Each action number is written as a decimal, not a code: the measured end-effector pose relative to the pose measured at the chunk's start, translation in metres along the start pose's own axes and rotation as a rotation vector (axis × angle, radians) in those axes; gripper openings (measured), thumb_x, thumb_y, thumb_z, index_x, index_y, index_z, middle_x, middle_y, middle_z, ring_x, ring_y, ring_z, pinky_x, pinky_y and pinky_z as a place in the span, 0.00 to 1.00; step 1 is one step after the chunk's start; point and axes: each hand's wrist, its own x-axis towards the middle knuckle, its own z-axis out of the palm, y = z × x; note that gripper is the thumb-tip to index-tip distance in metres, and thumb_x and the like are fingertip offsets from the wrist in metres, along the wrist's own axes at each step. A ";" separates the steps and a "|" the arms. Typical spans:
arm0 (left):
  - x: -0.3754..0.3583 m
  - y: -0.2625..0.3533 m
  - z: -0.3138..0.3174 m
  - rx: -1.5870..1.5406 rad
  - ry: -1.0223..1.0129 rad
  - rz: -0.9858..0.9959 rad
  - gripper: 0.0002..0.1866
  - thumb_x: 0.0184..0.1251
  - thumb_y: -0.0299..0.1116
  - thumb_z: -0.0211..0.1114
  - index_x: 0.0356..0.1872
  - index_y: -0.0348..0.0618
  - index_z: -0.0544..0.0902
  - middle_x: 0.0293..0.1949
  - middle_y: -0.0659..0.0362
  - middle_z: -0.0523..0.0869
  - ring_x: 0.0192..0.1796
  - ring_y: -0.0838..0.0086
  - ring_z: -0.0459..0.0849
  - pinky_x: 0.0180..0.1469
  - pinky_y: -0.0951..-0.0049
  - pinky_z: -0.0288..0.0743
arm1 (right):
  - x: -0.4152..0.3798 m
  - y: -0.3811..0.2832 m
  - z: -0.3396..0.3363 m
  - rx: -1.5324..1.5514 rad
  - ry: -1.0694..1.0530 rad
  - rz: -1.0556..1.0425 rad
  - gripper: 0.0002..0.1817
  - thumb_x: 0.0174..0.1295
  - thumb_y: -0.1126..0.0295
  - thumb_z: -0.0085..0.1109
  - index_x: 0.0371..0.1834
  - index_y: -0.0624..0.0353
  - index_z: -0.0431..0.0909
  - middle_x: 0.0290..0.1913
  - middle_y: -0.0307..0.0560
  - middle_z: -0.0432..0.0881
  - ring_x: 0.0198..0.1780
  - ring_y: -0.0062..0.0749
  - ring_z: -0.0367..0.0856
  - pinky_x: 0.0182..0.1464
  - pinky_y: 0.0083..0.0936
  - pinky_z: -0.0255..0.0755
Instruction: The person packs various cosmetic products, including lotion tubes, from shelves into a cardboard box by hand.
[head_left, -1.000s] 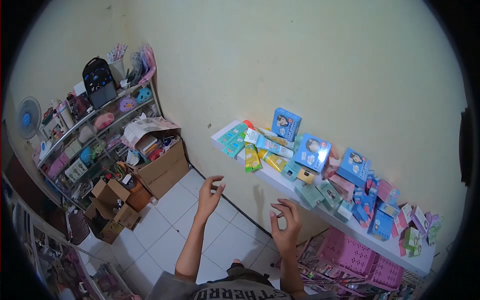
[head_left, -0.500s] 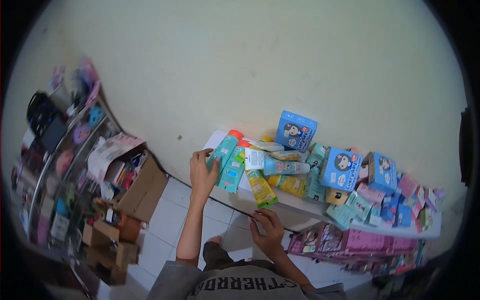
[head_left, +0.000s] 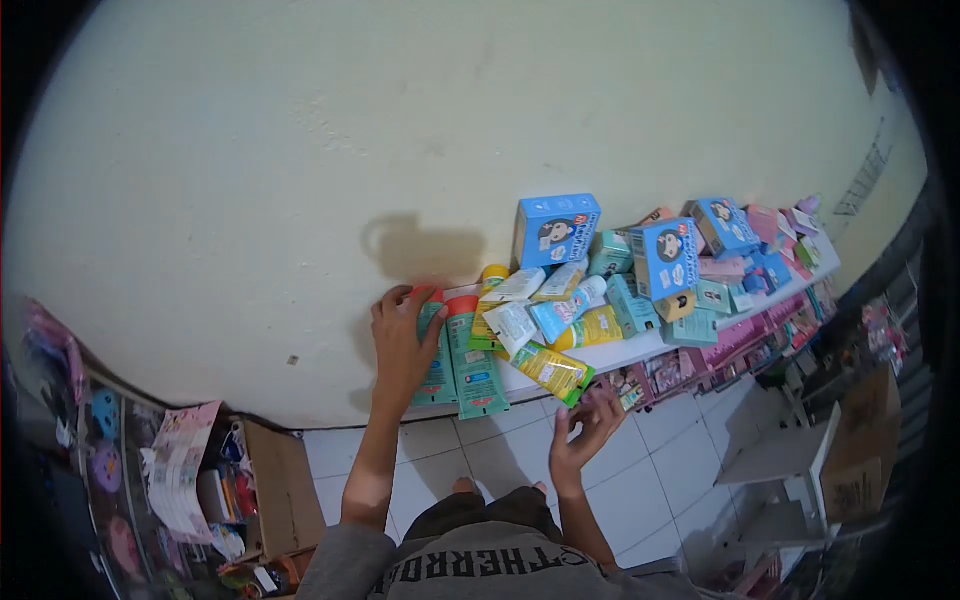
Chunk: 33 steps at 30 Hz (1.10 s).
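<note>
My left hand (head_left: 404,345) grips a green tube with a red cap (head_left: 437,372) at the left end of the white shelf (head_left: 522,384). Beside it lies a second green tube (head_left: 476,362), also red-capped. My right hand (head_left: 583,440) is held below the shelf's front edge, fingers apart and empty, close to a yellow and green tube (head_left: 553,371). A light-blue tube (head_left: 568,308), a white tube (head_left: 511,327) and a yellow tube (head_left: 598,328) overlap behind it. A blue box (head_left: 556,232) stands at the back against the wall.
More blue boxes (head_left: 664,258) and several small cartons (head_left: 691,328) crowd the shelf's right part. Pink containers (head_left: 738,345) sit beneath. An open cardboard box (head_left: 285,490) is at the lower left, and a white rack (head_left: 790,470) stands at the lower right on the tiled floor.
The view has turned, so the shelf sits at a different angle. My left hand's fingers have moved over the upper part of the left green tube. My right hand remains near the shelf's front.
</note>
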 end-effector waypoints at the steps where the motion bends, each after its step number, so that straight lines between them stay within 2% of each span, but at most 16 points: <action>1: -0.003 0.006 -0.002 0.007 0.051 0.048 0.20 0.49 0.38 0.62 0.45 0.46 0.75 0.46 0.52 0.69 0.47 0.59 0.66 0.50 0.64 0.60 | 0.004 0.000 -0.001 -0.020 0.016 -0.003 0.26 0.48 0.79 0.55 0.53 0.59 0.60 0.44 0.45 0.63 0.28 0.18 0.65 0.24 0.13 0.58; 3: -0.013 0.024 -0.010 -0.001 0.090 0.104 0.23 0.46 0.40 0.64 0.45 0.45 0.74 0.46 0.51 0.69 0.47 0.58 0.66 0.49 0.62 0.60 | 0.011 -0.001 -0.004 0.089 0.051 0.222 0.29 0.47 0.80 0.56 0.55 0.61 0.57 0.44 0.47 0.63 0.25 0.16 0.65 0.22 0.11 0.57; 5: -0.022 0.045 -0.015 -0.120 0.048 0.184 0.26 0.41 0.38 0.67 0.46 0.45 0.72 0.45 0.53 0.69 0.49 0.59 0.65 0.51 0.62 0.59 | 0.016 -0.008 -0.002 0.175 0.057 0.238 0.29 0.49 0.80 0.55 0.56 0.62 0.55 0.40 0.45 0.65 0.25 0.16 0.68 0.22 0.09 0.60; 6: -0.025 0.048 -0.012 -0.151 0.049 0.215 0.29 0.36 0.38 0.71 0.45 0.46 0.72 0.46 0.53 0.69 0.49 0.59 0.65 0.51 0.61 0.59 | 0.017 -0.011 -0.001 0.239 0.021 0.341 0.27 0.52 0.78 0.53 0.55 0.61 0.55 0.38 0.43 0.66 0.24 0.16 0.67 0.21 0.10 0.61; 8: -0.026 0.057 -0.007 -0.144 0.037 0.265 0.30 0.36 0.38 0.71 0.46 0.47 0.72 0.46 0.54 0.69 0.49 0.59 0.65 0.51 0.61 0.58 | 0.021 -0.017 0.003 0.354 0.014 0.491 0.23 0.56 0.74 0.50 0.55 0.59 0.55 0.31 0.39 0.67 0.20 0.17 0.66 0.19 0.12 0.63; 11: -0.022 0.065 -0.003 -0.127 0.012 0.335 0.30 0.36 0.37 0.71 0.47 0.47 0.71 0.47 0.54 0.69 0.49 0.59 0.66 0.52 0.60 0.58 | 0.022 -0.016 0.002 0.310 -0.010 0.537 0.23 0.56 0.75 0.49 0.55 0.60 0.55 0.32 0.39 0.68 0.22 0.17 0.66 0.20 0.12 0.63; 15: 0.013 0.073 0.008 -0.192 0.095 0.449 0.29 0.39 0.34 0.68 0.48 0.42 0.69 0.47 0.52 0.68 0.50 0.58 0.66 0.51 0.62 0.60 | 0.026 -0.012 -0.004 0.238 0.056 0.429 0.23 0.55 0.74 0.50 0.54 0.61 0.57 0.31 0.39 0.67 0.26 0.19 0.67 0.24 0.14 0.63; 17: 0.050 0.087 0.011 -0.097 0.105 0.496 0.29 0.41 0.33 0.66 0.48 0.41 0.68 0.47 0.52 0.68 0.50 0.58 0.66 0.49 0.64 0.61 | 0.044 -0.021 -0.014 -0.187 0.146 0.106 0.21 0.50 0.74 0.57 0.48 0.64 0.64 0.33 0.43 0.67 0.32 0.24 0.69 0.31 0.17 0.64; 18: 0.067 0.095 0.012 0.002 0.107 0.545 0.28 0.41 0.32 0.65 0.48 0.40 0.68 0.47 0.52 0.68 0.49 0.59 0.66 0.48 0.65 0.62 | 0.063 -0.034 -0.020 -0.196 0.104 0.123 0.19 0.48 0.72 0.59 0.44 0.63 0.68 0.33 0.45 0.67 0.36 0.28 0.67 0.35 0.19 0.61; 19: 0.076 0.099 0.016 -0.009 0.105 0.557 0.28 0.41 0.32 0.65 0.48 0.40 0.68 0.47 0.52 0.68 0.49 0.59 0.66 0.48 0.65 0.62 | 0.084 -0.035 -0.023 -0.264 0.090 -0.006 0.19 0.47 0.72 0.59 0.44 0.63 0.68 0.35 0.48 0.67 0.38 0.33 0.67 0.39 0.23 0.62; 20: 0.086 0.101 0.022 0.047 0.086 0.588 0.28 0.41 0.32 0.65 0.49 0.40 0.68 0.46 0.52 0.68 0.49 0.59 0.66 0.47 0.65 0.62 | 0.109 -0.038 -0.026 -0.438 0.058 -0.164 0.24 0.44 0.69 0.62 0.45 0.62 0.67 0.40 0.52 0.67 0.43 0.42 0.65 0.45 0.32 0.60; 22: 0.096 0.103 0.034 0.158 0.063 0.616 0.28 0.40 0.32 0.65 0.48 0.40 0.68 0.44 0.54 0.69 0.46 0.62 0.66 0.43 0.66 0.62 | 0.151 -0.033 -0.026 -0.542 0.040 -0.226 0.33 0.38 0.63 0.66 0.49 0.62 0.64 0.48 0.58 0.64 0.50 0.50 0.61 0.52 0.38 0.55; 23: 0.098 0.105 0.036 0.154 0.073 0.628 0.28 0.40 0.32 0.65 0.48 0.40 0.68 0.44 0.54 0.69 0.46 0.62 0.66 0.43 0.66 0.62 | 0.167 -0.025 -0.024 -0.544 0.054 -0.233 0.33 0.38 0.63 0.66 0.49 0.62 0.64 0.48 0.58 0.64 0.50 0.50 0.61 0.52 0.38 0.55; 25: 0.098 0.109 0.039 0.250 0.037 0.544 0.28 0.38 0.31 0.66 0.46 0.42 0.69 0.42 0.55 0.69 0.46 0.63 0.66 0.42 0.66 0.62 | 0.184 -0.004 -0.021 -0.758 -0.060 -0.173 0.44 0.33 0.58 0.68 0.55 0.60 0.57 0.52 0.64 0.59 0.54 0.54 0.58 0.55 0.39 0.53; 28: 0.100 0.115 0.035 0.252 -0.003 0.474 0.26 0.36 0.30 0.67 0.43 0.43 0.70 0.42 0.55 0.69 0.46 0.64 0.66 0.42 0.67 0.61 | 0.189 0.005 -0.018 -0.743 -0.149 -0.065 0.48 0.32 0.59 0.68 0.58 0.61 0.52 0.54 0.67 0.57 0.55 0.56 0.56 0.56 0.41 0.53; 33: 0.094 0.112 0.034 0.146 0.038 0.538 0.25 0.35 0.29 0.68 0.41 0.44 0.70 0.37 0.56 0.72 0.41 0.64 0.71 0.37 0.68 0.64 | 0.189 0.016 -0.017 -0.606 -0.101 -0.102 0.48 0.33 0.62 0.67 0.59 0.62 0.50 0.54 0.67 0.57 0.55 0.58 0.57 0.55 0.44 0.53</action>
